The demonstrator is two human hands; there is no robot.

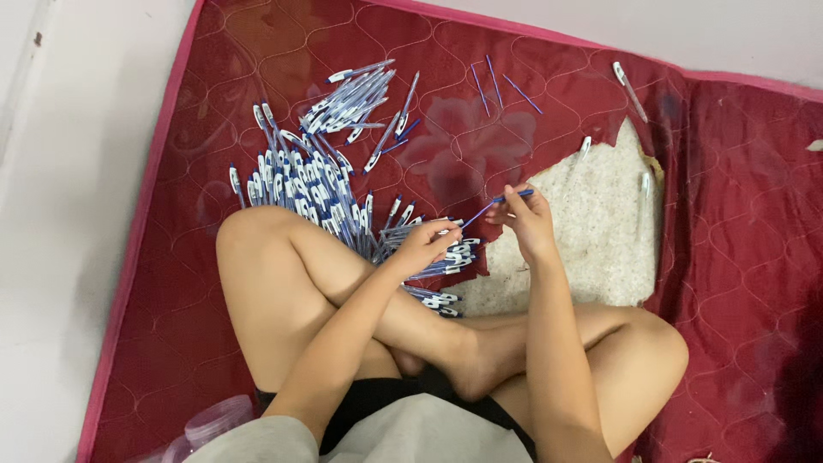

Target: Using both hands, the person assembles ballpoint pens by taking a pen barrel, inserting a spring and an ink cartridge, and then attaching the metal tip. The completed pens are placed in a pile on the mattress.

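Now blue refill between right hand fingertips, left hand alongside.

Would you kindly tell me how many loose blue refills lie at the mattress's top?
3: two refills side by side, a third just right of them; others may hide in the pen pile.

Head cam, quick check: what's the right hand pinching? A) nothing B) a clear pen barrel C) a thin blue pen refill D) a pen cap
C: the right hand pinches a thin blue refill between its fingertips, slanting down toward the left hand, which rests over the pile of pens on the red mat.
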